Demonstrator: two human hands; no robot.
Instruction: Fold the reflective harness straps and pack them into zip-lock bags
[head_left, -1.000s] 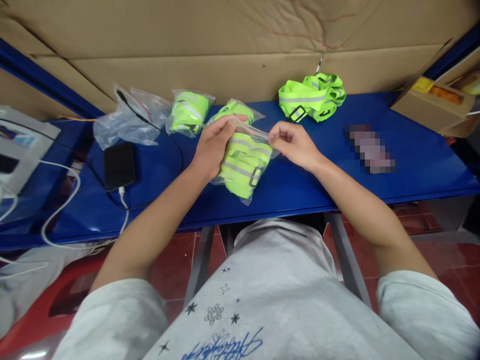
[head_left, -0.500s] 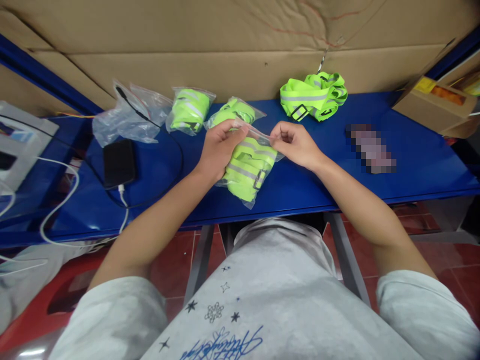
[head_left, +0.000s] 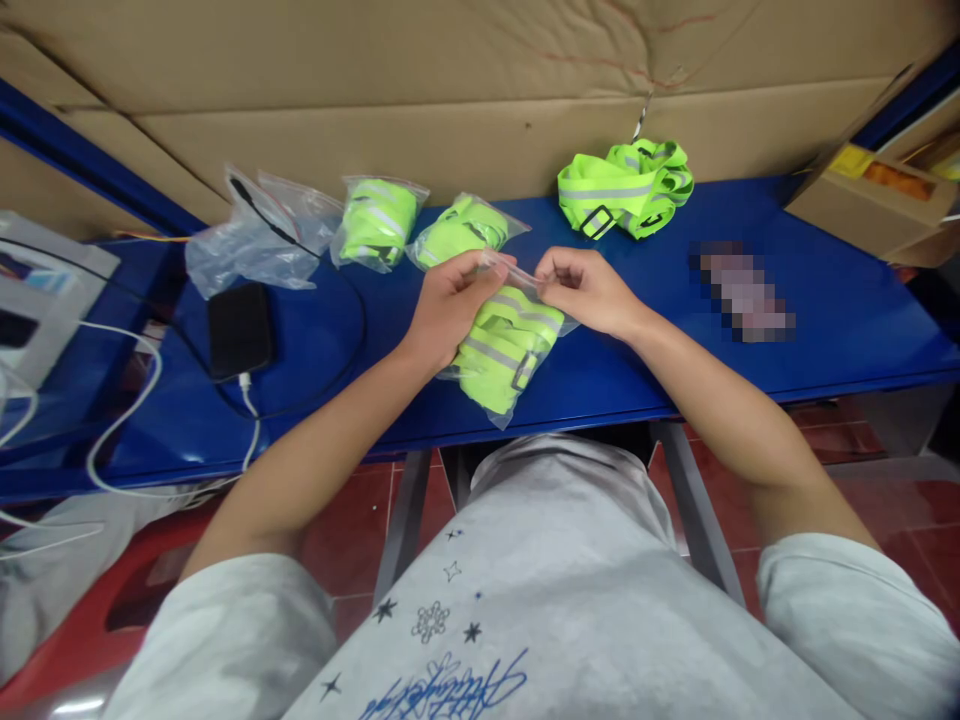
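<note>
Neon-yellow reflective webbing (head_left: 491,385) in a clear zip-lock bag (head_left: 501,419), held over the near edge of a blue tabletop (head_left: 622,372). Pinched closed at ten o'clock by the left hand (head_left: 447,305) and at two by the right hand (head_left: 589,288), both at the seal. Probably light, soft, slippery outside, hardly fragile; best grasped by the seal or around the padded middle. From the bag, at eleven, bagged webbing (head_left: 463,232); at one, a loose webbing bundle (head_left: 611,190). Beyond, at twelve, a cardboard backing (head_left: 375,80); below, red floor tiles (head_left: 345,540).
</note>
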